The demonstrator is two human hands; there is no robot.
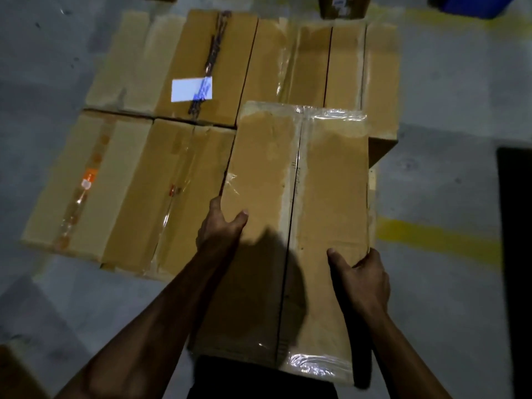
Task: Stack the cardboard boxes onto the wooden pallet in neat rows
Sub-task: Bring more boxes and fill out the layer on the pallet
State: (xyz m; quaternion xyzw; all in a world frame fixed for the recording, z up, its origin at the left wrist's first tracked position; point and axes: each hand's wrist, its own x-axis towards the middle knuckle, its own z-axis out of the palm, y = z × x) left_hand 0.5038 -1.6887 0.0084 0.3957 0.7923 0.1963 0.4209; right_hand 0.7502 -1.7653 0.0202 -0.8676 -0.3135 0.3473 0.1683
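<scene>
I hold a long taped cardboard box lengthwise in front of me, above the near right part of the stack. My left hand grips its left edge, thumb on top. My right hand grips its right edge, thumb on top. Below lie several brown boxes in two rows: a near-left box with orange stickers, one beside it, a far box with a white label, and a far-right box. Only a pale sliver of the wooden pallet shows at the right.
Grey concrete floor surrounds the stack, with a yellow painted line on the right. Another cardboard box stands at the far edge, a blue container in the top right corner, a dark mat at the right.
</scene>
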